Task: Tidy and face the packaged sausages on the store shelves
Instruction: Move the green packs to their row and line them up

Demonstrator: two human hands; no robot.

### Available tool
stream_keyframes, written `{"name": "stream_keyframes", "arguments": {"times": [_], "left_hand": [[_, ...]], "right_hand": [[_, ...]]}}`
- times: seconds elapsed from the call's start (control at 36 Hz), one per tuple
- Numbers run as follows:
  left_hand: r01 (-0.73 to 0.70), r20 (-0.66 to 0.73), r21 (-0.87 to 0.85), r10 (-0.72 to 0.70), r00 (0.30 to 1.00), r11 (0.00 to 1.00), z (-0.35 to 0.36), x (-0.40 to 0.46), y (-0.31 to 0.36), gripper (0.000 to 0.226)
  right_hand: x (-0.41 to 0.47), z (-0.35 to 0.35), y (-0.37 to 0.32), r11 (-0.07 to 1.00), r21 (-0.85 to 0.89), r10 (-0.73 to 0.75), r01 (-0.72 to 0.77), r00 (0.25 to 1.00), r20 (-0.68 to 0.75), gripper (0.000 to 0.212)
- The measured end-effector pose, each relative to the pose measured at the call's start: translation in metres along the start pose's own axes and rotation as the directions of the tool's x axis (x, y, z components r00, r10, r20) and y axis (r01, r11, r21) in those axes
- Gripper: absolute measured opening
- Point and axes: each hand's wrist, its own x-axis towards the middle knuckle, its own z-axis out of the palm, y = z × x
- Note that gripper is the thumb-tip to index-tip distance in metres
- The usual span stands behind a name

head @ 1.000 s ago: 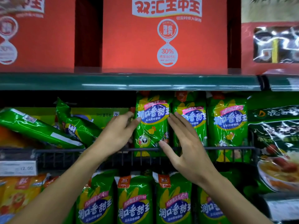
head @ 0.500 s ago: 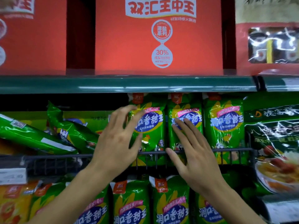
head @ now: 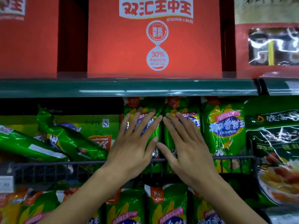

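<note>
two flat hands, left hand [head: 131, 147] and right hand [head: 189, 147], pressing upright sausage packs [head: 224, 135]

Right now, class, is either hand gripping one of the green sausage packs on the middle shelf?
No. The left hand and right hand lie flat with straight fingers against two upright green sausage packs, pinching nothing.
</note>
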Motion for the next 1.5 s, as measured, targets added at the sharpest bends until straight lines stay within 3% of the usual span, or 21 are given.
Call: {"name": "stream_keyframes", "arguments": {"times": [0.28,0.36,0.44,0.58,0.75,0.97,1.14,1.33,1.5], "left_hand": [[0.009,0.04,-0.045,-0.007,0.999,0.999,-0.015,-0.009,0.001,0.068],[0.018,-0.04,-0.066,-0.021,0.999,0.998,-0.019,-0.031,0.0,0.065],[0.019,-0.08,-0.044,-0.023,0.997,0.999,-0.018,-0.045,0.002,0.06],[0.063,-0.056,-0.036,-0.064,0.996,0.997,-0.018,-0.044,0.008,0.059],[0.022,0.03,-0.045,-0.021,0.999,0.999,-0.029,-0.055,0.003,0.059],[0.009,0.008,0.072,-0.009,1.0,0.997,-0.07,-0.107,-0.042,0.049],[0.017,-0.057,0.193,-0.006,0.998,0.981,-0.1,-0.157,-0.103,0.048],[-0.118,-0.021,0.255,0.127,0.992,0.96,-0.099,-0.187,-0.168,0.047],[-0.222,-0.063,0.155,0.234,0.97,0.963,-0.089,-0.191,-0.188,0.046]], "right_hand": [[-0.004,-0.006,0.001,0.999,0.045,-0.03,0.028,0.998,0.046,0.072],[-0.014,-0.007,-0.002,0.983,0.177,-0.06,0.057,0.998,0.012,0.065],[-0.024,-0.003,-0.007,0.975,0.177,-0.134,0.132,0.991,0.003,0.063],[-0.025,-0.001,-0.008,0.982,0.157,-0.11,0.105,0.994,0.022,0.061],[-0.026,-0.006,-0.011,0.98,0.181,-0.096,0.079,0.992,0.083,0.063],[-0.025,-0.019,-0.033,0.914,0.399,-0.092,0.079,0.996,0.013,0.042],[-0.02,-0.018,-0.083,0.874,0.473,-0.119,0.112,0.993,-0.016,0.043],[0.02,-0.007,-0.159,0.9,0.436,-0.065,0.016,0.993,0.098,0.054],[0.055,0.004,-0.197,0.947,0.31,0.004,-0.088,0.965,0.261,0.058]]}}
